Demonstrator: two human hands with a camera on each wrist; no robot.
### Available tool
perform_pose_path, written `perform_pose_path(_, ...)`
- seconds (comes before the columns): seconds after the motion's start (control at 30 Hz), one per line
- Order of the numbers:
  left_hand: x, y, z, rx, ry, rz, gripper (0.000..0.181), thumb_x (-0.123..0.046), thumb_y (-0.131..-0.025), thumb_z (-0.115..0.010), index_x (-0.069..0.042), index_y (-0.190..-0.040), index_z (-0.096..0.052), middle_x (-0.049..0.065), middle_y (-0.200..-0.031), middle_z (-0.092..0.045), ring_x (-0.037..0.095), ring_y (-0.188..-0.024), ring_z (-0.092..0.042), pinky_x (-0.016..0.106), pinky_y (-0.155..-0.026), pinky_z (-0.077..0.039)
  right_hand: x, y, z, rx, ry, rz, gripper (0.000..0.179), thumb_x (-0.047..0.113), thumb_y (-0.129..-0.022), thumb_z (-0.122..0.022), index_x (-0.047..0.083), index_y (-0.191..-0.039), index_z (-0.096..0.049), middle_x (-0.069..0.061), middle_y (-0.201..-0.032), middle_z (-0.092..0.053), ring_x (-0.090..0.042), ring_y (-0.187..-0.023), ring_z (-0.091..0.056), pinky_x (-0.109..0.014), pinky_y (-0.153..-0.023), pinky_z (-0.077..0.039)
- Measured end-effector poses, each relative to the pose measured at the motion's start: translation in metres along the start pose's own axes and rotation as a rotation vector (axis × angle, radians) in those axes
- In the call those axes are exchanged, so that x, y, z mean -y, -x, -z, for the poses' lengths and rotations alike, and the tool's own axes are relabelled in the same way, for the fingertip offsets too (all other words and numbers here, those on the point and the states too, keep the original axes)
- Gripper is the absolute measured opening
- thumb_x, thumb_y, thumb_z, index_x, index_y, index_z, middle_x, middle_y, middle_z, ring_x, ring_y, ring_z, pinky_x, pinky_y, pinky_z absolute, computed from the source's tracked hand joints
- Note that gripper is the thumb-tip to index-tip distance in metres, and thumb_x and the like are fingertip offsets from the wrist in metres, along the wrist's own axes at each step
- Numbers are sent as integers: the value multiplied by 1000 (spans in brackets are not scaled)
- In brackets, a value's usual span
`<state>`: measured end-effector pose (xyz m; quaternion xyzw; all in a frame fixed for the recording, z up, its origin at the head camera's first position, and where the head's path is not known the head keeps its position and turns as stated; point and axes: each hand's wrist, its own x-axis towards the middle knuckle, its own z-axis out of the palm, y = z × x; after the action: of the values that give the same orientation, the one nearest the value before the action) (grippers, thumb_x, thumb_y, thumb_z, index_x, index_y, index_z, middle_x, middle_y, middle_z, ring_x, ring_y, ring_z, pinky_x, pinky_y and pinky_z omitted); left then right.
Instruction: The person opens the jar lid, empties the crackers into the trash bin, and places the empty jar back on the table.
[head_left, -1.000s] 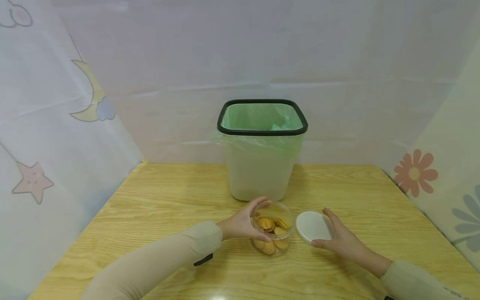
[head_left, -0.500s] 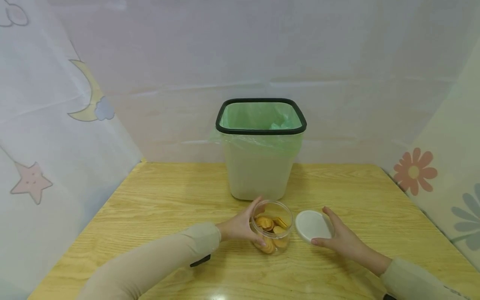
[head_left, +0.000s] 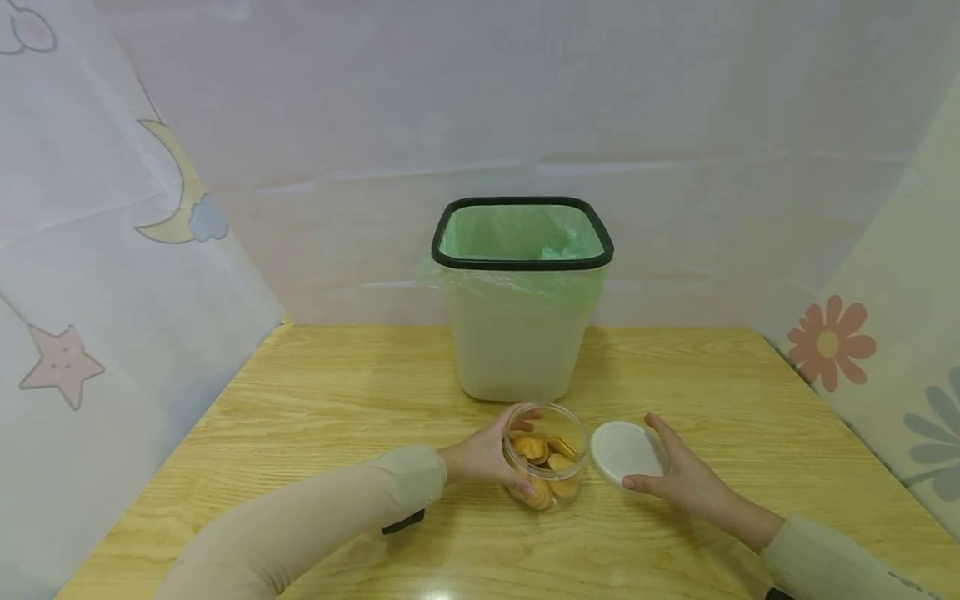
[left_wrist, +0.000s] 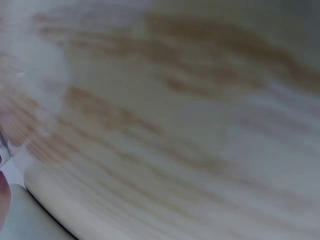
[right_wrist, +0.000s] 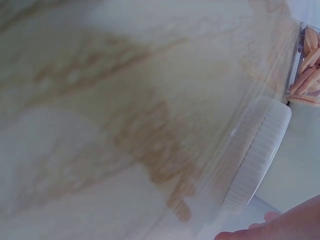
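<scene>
Left grip (head_left: 483, 454) curled round the uncapped jar (head_left: 567, 431) of biscuits (head_left: 531, 450), at its 3 o'clock. Right grip (head_left: 681, 477) spread about the white lid (head_left: 626, 452), at its 10 o'clock; contact unconfirmed. Lid lies on worktop (head_left: 360, 375), jar's 3 o'clock.

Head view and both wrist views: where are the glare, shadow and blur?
Head: mostly clear, a small glare spot on the table at the bottom edge, soft shadow right of the bin; left wrist: the wood grain smeared and out of focus; right wrist: the tabletop blurred and washed out, the ridged rim of the lid crisper.
</scene>
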<state>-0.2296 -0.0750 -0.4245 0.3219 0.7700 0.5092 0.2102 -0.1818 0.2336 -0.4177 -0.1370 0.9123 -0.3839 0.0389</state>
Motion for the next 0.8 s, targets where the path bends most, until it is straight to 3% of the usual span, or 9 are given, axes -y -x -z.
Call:
perform_pose_path(0.23, 2, 0, -1, -13, 40, -28, 105, -8, -73, -86, -18, -152, -17, 9, -155, -24, 32, -142, -24, 49, -112, -26, 0, 0, 0, -1, 1, -3, 105, 24, -78, -83, -17, -144, -12, -47, -143, -18, -66, -119, -34, -70, -86, -41)
perform_pose_path(0.53, 4, 5, 1, -30, 94, -58, 101, -5, -75, -84, -19, -151, -21, 12, -154, -25, 35, -141, -27, 37, -108, -35, 0, 0, -1, 0, -3, 1, 104, 25, -79, -81, -15, -145, -12, -45, -144, -18, -66, -123, -29, -72, -89, -37)
perform_pose_path(0.8, 2, 11, 7, -51, 86, -60, 97, -10, -77, -84, -18, -151, -21, 11, -154, -26, 33, -140, -28, 41, -110, -31, 3, -1, -1, 1, -5, 2, 102, 25, -81, -80, -14, -147, -12, -43, -146, -17, -64, -127, -26, -74, -92, -32)
